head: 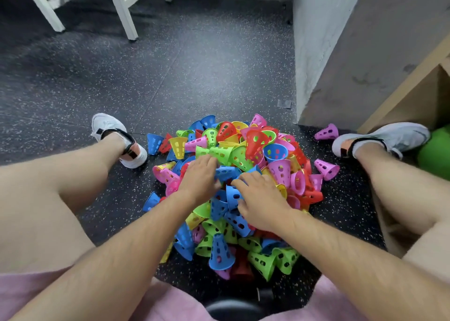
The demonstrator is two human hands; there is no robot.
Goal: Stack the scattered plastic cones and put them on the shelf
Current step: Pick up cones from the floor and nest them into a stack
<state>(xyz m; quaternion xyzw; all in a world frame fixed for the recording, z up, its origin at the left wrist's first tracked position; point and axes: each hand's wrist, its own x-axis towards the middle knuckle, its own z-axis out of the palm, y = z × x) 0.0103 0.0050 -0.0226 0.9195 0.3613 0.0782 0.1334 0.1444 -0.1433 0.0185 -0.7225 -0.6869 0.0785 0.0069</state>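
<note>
Cone pile (254, 146) loose: your left hand (199, 177) and right hand (261, 200) curl over blue cones (226, 172), grip unclear; tugging could scatter neighbours.

L hand (198, 177) tips under cones (255, 143); shelf (417, 97) mostly off-frame R.

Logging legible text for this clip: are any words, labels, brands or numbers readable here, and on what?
No text can be read in this view.
Plastic cones: plain colours with holes, no print visible.
Left shoe: its black tab shows no readable mark.
Grey patch on the floor: too small to tell whether it bears writing.
</note>
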